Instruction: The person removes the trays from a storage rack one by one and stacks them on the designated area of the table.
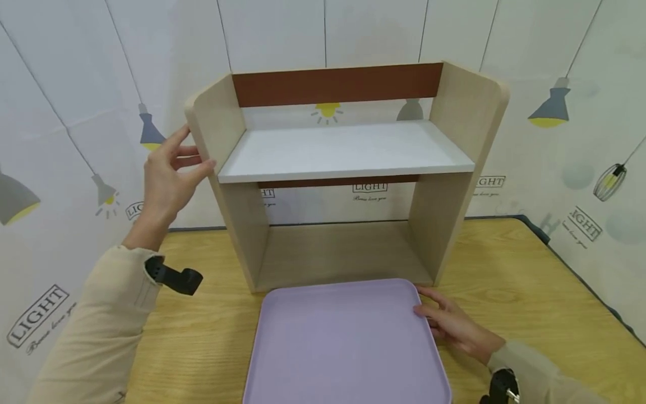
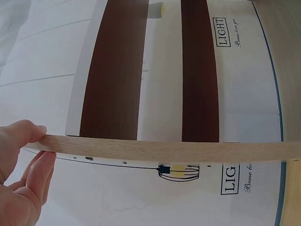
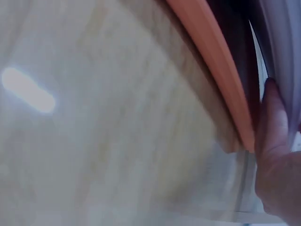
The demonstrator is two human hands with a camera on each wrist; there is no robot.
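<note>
A small two-level shelf unit (image 1: pixel 348 148) with pale wood sides and a white middle board stands upright on the table. My left hand (image 1: pixel 169 177) pinches the front edge of its left side panel, thumb on the inner face and fingers outside; the left wrist view shows this grip on the panel edge (image 2: pixel 164 149). In front of the unit lies a lilac rectangular tray (image 1: pixel 343 342) with rounded corners. My right hand (image 1: pixel 456 325) grips its far right corner, thumb on the rim. Beside the lilac rim (image 3: pixel 282 42), the right wrist view shows an orange curved edge (image 3: pixel 214 59).
The unit stands on a wood-grain table (image 1: pixel 187 336), close to the back edge. Behind it hangs a white cloth (image 1: pixel 373 33) printed with lamps. Reddish-brown rails (image 1: pixel 338 84) span the unit's back. A black strap (image 1: pixel 174 275) sticks out from my left cuff.
</note>
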